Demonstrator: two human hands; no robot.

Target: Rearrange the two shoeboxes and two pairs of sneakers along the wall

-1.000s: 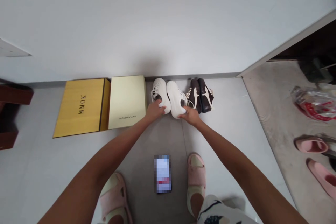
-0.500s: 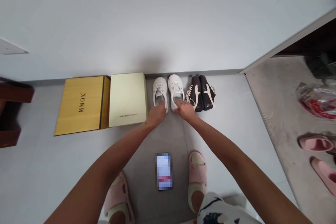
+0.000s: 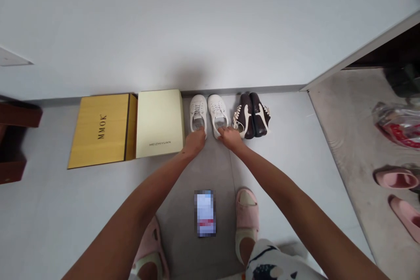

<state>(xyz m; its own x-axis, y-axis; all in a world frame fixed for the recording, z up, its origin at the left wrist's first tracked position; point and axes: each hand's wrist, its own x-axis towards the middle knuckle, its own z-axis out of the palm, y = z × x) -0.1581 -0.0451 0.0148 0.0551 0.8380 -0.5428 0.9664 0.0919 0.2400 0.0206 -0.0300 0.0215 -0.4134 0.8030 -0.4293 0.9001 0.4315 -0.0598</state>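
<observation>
Two white lace-up sneakers stand side by side on the grey floor, toes toward the wall. My left hand [image 3: 195, 141] is closed on the heel of the left white sneaker [image 3: 198, 107]. The heel of the right white sneaker [image 3: 217, 107] is gripped by my right hand [image 3: 230, 137], its fingers at the shoe's opening. Just right of them lie two dark brown sneakers with cream trim, the nearer one [image 3: 246, 113] facing left and the other brown sneaker [image 3: 259, 116] pressed against it. Left of the white pair is a pale yellow shoebox [image 3: 160, 122] marked MEIZHIYUAN.
A golden-yellow MMOK box [image 3: 98, 131] touches the pale box. Between my feet, in pink slippers [image 3: 246, 214], lies a phone [image 3: 205, 213] with a blurred screen. A brown wooden piece [image 3: 19, 114] is at far left. Pink slippers [image 3: 397, 179] and a plastic bag [image 3: 398, 124] lie beyond the right doorway.
The right white sneaker has shifted slightly left with my right hand on it. My left hand and its sneaker have also moved a little left. Both hands keep their hold.
</observation>
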